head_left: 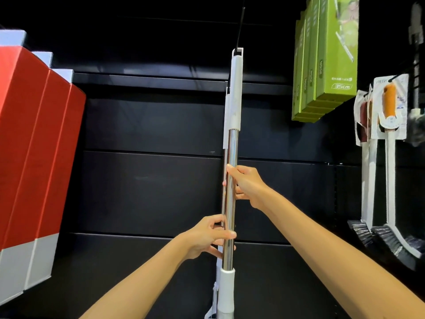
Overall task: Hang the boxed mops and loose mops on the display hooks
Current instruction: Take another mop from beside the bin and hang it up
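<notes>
A loose mop (231, 148) with a shiny metal pole and a white plastic top stands upright in the middle, its top loop at a thin black display hook (239, 26). A second loose mop (225, 125) hangs just behind it. My right hand (245, 183) grips the metal pole at mid-height. My left hand (210, 236) holds the same pole lower down, just above its white collar. Red and white boxed mops (39, 143) hang at the left. Green boxed mops (326, 58) hang at the upper right.
A black slatted display wall (149, 185) fills the background. White long-handled brushes (388, 162) with dark bristles, in card packaging, hang at the right. Another dark-handled item (416, 42) hangs at the far right edge.
</notes>
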The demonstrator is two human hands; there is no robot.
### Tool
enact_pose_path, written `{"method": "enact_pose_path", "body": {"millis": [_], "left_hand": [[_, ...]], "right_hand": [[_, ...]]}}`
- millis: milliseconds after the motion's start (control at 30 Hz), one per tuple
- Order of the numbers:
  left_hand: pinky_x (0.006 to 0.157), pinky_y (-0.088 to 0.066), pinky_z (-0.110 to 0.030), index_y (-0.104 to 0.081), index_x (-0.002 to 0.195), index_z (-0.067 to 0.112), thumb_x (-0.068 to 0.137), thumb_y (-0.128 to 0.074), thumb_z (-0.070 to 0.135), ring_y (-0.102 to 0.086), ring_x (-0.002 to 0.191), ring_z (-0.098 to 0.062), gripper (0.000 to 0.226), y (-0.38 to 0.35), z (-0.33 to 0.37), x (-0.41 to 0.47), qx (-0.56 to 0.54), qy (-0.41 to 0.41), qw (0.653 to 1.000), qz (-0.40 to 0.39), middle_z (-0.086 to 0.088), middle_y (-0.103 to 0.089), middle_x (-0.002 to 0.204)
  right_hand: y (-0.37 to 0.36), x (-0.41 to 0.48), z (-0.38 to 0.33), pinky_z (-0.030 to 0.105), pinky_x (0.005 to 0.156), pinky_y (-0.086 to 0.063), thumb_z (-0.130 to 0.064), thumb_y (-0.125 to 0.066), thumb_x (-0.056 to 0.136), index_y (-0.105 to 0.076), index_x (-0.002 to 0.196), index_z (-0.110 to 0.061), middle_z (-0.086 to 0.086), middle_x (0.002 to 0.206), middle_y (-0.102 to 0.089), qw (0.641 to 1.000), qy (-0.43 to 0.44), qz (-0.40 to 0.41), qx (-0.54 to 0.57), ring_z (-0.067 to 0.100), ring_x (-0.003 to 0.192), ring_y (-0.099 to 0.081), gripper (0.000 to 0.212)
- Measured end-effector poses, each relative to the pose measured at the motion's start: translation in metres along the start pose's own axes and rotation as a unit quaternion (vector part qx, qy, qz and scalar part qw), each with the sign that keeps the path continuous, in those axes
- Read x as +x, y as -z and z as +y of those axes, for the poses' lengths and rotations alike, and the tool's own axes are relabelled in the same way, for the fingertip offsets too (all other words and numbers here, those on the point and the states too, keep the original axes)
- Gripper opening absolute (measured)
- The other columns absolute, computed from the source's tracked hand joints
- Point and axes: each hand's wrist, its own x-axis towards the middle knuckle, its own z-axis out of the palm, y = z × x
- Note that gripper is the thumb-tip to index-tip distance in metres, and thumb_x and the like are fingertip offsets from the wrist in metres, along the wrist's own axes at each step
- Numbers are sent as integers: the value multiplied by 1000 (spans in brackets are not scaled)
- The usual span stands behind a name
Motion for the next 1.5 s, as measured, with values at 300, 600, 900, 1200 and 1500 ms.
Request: {"method": "enact_pose_path", "body": {"millis": [300,600,900,1200,1500], "left_hand": [[76,-59,-38,-54,114,16,87,-66,13,-70,94,-22,29,15,-26,43,-13,29,1000,2,-13,-64,111],[85,-57,-44,-52,110,21,88,-64,11,-66,103,-28,27,27,-46,83,-18,50,999,10,-19,-62,118],[87,-55,-47,-46,129,17,86,-66,11,-67,100,-25,48,34,-60,111,-35,57,998,21,-9,-63,104],[85,-55,-43,-39,129,23,87,-65,9,-60,112,-28,52,37,-64,118,-35,79,996,34,-11,-60,117],[76,-57,-36,-52,103,26,88,-64,9,-65,101,-23,26,44,-64,116,-7,92,994,52,-12,-62,110]], "right_hand": [[-6,43,33,24,56,-51,-35,-52,96,-58,116,-9,13,100,-65,1000,-6,0,-5,18,78,-66,33],[-10,82,57,24,60,-52,-35,-52,96,-59,110,-11,10,95,-65,1000,-9,6,-16,16,76,-65,28],[-13,107,74,24,59,-50,-36,-51,96,-58,103,-13,8,91,-66,999,-10,14,-26,19,83,-67,25],[-16,114,80,25,59,-46,-37,-50,96,-57,94,-17,1,84,-63,999,-11,16,-25,21,91,-68,22],[-25,115,84,31,73,-56,-37,-53,95,-60,101,-14,9,94,-68,1000,-22,19,-1,20,83,-67,25]]}}
